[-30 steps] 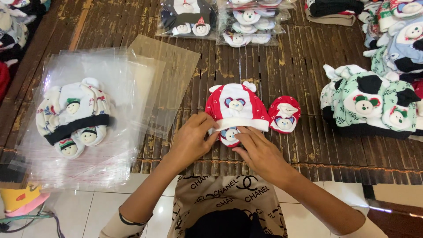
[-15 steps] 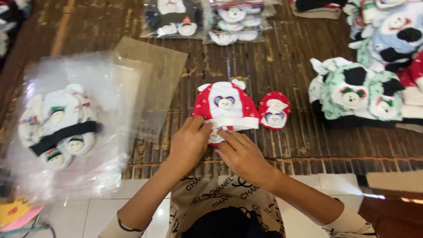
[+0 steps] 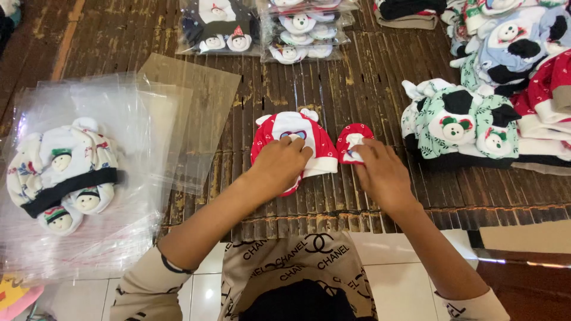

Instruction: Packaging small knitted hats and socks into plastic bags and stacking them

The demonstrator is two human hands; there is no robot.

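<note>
A red and white baby hat (image 3: 297,134) with small ears lies on the dark slatted mat (image 3: 351,95) in front of me. My left hand (image 3: 279,166) rests flat on its lower half, fingers together. Just right of it lies a small red mitten (image 3: 352,138) with a white face. My right hand (image 3: 380,172) touches the mitten's lower edge with its fingertips. Whether the fingers pinch the mitten I cannot tell.
A stack of clear plastic bags (image 3: 119,119) lies at the left with a white hat set (image 3: 62,175) on it. Bagged sets (image 3: 267,27) sit at the far edge. Piles of green, blue and red sets (image 3: 476,113) fill the right side.
Both hands were together at the hat's lower edge. The left hand now lies on the hat and the right hand has moved right onto the red mitten.
</note>
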